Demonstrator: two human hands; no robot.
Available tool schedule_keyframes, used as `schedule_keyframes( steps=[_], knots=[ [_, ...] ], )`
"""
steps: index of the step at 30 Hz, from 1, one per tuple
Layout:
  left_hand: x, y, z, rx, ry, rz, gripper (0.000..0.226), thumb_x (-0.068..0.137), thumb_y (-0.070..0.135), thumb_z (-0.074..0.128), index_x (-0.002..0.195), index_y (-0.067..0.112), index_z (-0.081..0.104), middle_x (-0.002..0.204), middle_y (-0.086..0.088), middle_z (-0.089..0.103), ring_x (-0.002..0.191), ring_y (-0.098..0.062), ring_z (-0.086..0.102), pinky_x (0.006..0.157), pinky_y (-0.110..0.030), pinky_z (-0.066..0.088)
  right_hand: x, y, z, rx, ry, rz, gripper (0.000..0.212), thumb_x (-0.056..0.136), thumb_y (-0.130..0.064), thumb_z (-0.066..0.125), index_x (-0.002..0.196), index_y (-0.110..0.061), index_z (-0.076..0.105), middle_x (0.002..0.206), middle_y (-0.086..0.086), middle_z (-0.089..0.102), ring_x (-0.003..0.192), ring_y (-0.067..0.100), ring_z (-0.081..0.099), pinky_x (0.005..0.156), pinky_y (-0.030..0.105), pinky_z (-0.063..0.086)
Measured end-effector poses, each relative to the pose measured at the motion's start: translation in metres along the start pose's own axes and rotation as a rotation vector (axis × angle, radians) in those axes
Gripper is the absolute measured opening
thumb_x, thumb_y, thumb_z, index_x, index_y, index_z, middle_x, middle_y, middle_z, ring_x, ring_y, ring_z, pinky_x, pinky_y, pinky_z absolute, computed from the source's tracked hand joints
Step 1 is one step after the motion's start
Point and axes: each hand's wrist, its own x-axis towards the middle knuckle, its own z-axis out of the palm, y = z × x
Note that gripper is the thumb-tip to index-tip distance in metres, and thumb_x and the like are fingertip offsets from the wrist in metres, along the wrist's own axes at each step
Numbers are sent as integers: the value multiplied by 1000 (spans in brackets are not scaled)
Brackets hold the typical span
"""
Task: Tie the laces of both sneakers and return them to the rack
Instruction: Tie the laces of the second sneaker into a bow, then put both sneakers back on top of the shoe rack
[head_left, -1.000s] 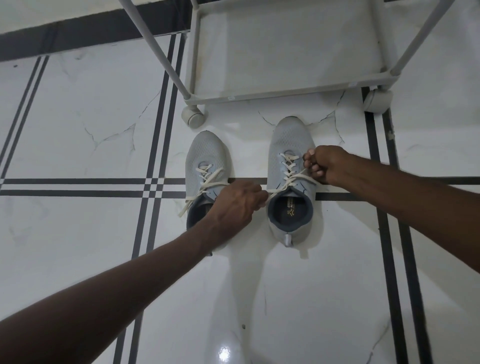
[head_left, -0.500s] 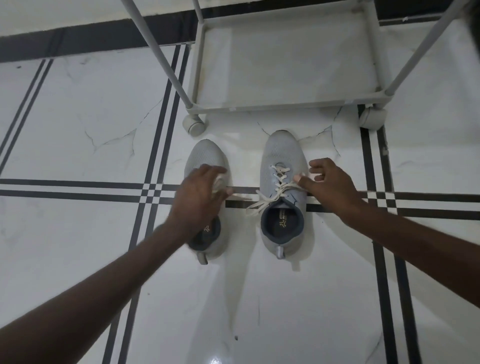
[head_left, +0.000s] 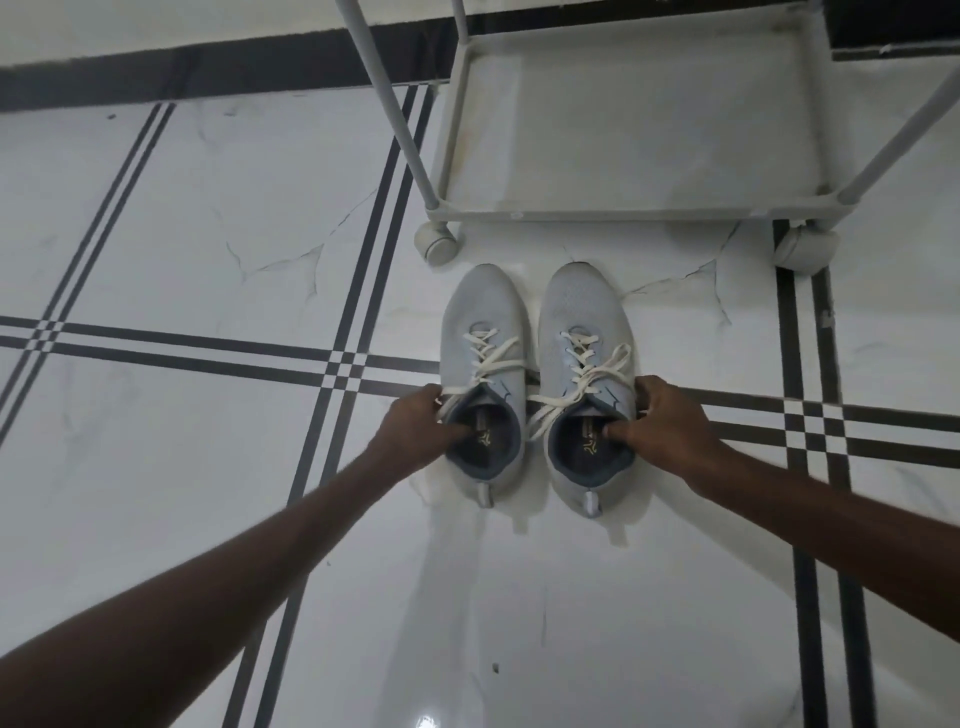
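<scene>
Two light grey sneakers with cream laces stand side by side on the floor, toes toward the rack. My left hand grips the collar of the left sneaker, thumb inside its opening. My right hand grips the collar of the right sneaker the same way. Both sneakers' laces lie loosely across the tongues, with ends trailing over the sides. The white rack stands just beyond the toes, and its bottom shelf holds nothing.
The rack rests on round castors, one left of the shoes, one at the right. Slanted rack posts rise over the floor. White marble tiles with black stripe lines surround the shoes.
Both hands let go of the right sneaker's laces and moved to the shoe collars. The two sneakers now stand closer together, with the left one shifted right.
</scene>
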Motion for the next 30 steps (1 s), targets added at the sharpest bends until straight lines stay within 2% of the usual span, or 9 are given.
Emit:
schedule_keyframes(
  steps=[6, 11, 14, 18, 20, 24, 25, 27, 30],
  knots=[
    [-4, 9, 17, -8, 27, 26, 29, 75, 18, 71, 100, 7, 62, 86, -3, 64, 76, -21, 59, 53, -21, 37, -3, 3, 0, 62, 19, 25, 56, 70, -12, 79, 123, -14, 60, 111, 9, 69, 103, 27, 63, 85, 34, 50],
    [-36, 30, 7, -103, 16, 48, 34, 75, 14, 70, 107, 8, 60, 93, -4, 67, 79, -22, 60, 57, -21, 39, -34, -7, -26, 103, 13, 71, 61, 73, -6, 76, 130, -14, 55, 111, 8, 68, 103, 26, 64, 88, 38, 52],
    [-65, 46, -15, -159, -1, 59, 36, 75, 13, 70, 110, 11, 61, 94, -1, 68, 81, -20, 60, 59, -15, 39, -69, -24, -53, 139, 5, 91, 60, 73, -2, 74, 129, -16, 57, 107, 6, 68, 98, 25, 66, 79, 33, 52],
    [-119, 78, -65, -197, -36, 96, 38, 73, 12, 69, 111, 14, 63, 91, 1, 69, 79, -18, 61, 61, -15, 40, -127, -63, -104, 116, 9, 100, 56, 74, -4, 74, 126, -19, 60, 107, 1, 67, 98, 23, 66, 71, 25, 47],
    [-146, 98, -92, -227, -44, 114, 39, 72, 15, 67, 111, 17, 63, 90, 3, 69, 79, -17, 61, 62, -18, 43, -156, -84, -129, 124, 23, 103, 53, 74, -7, 73, 125, -20, 61, 109, 1, 68, 99, 23, 66, 76, 28, 50],
    [-197, 143, -163, -281, -48, 118, 48, 63, 28, 59, 110, 19, 64, 91, 2, 71, 82, -19, 65, 72, -36, 56, -223, -144, -185, 158, 80, 112, 51, 77, -4, 70, 125, -17, 60, 108, 4, 67, 100, 23, 63, 84, 32, 49],
    [-209, 154, -180, -295, -42, 127, 48, 63, 29, 59, 109, 20, 64, 91, 3, 71, 82, -19, 65, 73, -37, 56, -237, -158, -197, 162, 95, 113, 51, 77, -5, 70, 126, -17, 60, 108, 4, 67, 101, 23, 63, 85, 32, 50],
    [-230, 180, -225, -291, -17, 167, 43, 64, 28, 59, 106, 21, 64, 87, 4, 70, 78, -15, 63, 68, -30, 53, -268, -196, -228, 185, 128, 100, 51, 77, -5, 69, 126, -17, 60, 107, 3, 68, 100, 23, 64, 85, 34, 52],
    [-256, 218, -293, -282, 19, 236, 31, 67, 23, 64, 98, 23, 64, 78, 7, 66, 67, -4, 55, 57, -14, 40, -305, -251, -270, 227, 186, 99, 51, 76, -10, 68, 126, -19, 61, 106, 4, 70, 100, 24, 65, 87, 39, 54]
  ],
)
